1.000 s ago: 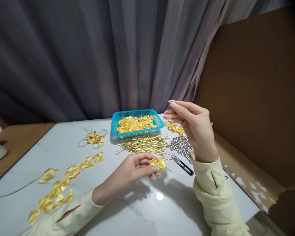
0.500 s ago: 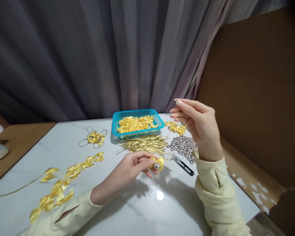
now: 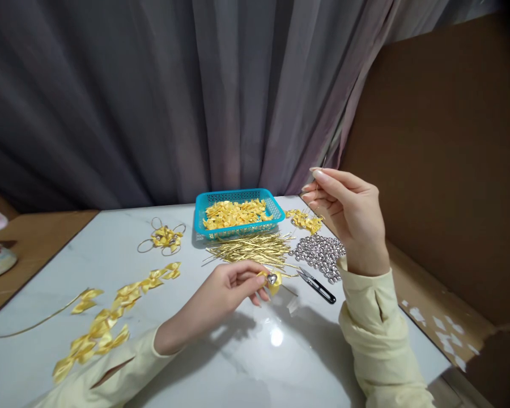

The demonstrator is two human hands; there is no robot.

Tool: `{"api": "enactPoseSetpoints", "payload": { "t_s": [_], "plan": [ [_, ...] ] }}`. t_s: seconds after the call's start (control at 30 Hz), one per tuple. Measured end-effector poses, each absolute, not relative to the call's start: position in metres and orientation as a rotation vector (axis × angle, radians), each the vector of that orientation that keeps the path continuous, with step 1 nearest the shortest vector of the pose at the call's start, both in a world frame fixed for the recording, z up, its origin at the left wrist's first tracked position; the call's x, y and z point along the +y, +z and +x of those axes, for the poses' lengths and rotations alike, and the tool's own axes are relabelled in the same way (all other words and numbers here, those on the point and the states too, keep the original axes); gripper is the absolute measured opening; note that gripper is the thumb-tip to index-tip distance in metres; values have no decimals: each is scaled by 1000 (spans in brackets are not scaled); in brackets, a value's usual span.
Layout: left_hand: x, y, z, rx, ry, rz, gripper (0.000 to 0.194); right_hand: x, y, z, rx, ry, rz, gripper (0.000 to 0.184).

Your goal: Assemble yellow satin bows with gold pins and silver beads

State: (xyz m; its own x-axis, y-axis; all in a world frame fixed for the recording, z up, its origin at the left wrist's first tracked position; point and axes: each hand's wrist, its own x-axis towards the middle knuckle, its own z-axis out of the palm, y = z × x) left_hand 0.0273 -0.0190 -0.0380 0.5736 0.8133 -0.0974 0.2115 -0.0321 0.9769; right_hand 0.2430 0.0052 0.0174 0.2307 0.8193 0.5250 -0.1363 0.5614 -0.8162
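Observation:
My left hand (image 3: pixel 238 289) is closed in a pinch on a yellow ribbon bow (image 3: pixel 275 286), low over the table. A shiny silver bead (image 3: pixel 272 278) sits at the bow's middle, and a thin stem sticks out to the right. Raised higher on the right, my right hand (image 3: pixel 348 207) pinches a thin thread (image 3: pixel 317 187) between thumb and forefinger; it is hardly visible. Black thread snips (image 3: pixel 318 286) lie between the hands. Behind them are gold twist ties (image 3: pixel 250 249), a heap of loose silver beads (image 3: pixel 318 255) and several bows with beads (image 3: pixel 306 221).
A blue basket (image 3: pixel 199 218) of yellow bows stands at the back of the white table (image 3: pixel 187 374). Several loose bows (image 3: pixel 102 323) trail along the left, near bows with wire loops (image 3: pixel 166 238). Cardboard (image 3: pixel 446 170) rises on the right; a grey curtain (image 3: pixel 161 102) hangs behind.
My right hand has moved slightly to the right, away from the bow. The bow and bead have turned a little in my left hand, which stays in place.

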Motion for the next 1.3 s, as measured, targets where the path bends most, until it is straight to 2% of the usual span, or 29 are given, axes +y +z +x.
{"api": "enactPoseSetpoints", "payload": {
  "t_s": [0.47, 1.13, 1.23, 1.3],
  "plan": [
    [-26, -21, 23, 863, 559, 1581, 22, 60, -17, 255, -1049, 1001, -813, 23],
    [-23, -21, 19, 770, 581, 1645, 19, 51, -22, 257, -1139, 1055, -891, 24],
    [-13, -19, 24, 760, 563, 1616, 19, 41, -32, 268, -1142, 1066, -976, 32],
    [-1, -18, 36, 709, 553, 1573, 19, 34, -43, 281, -1129, 1045, -1046, 43]
  ]
}}
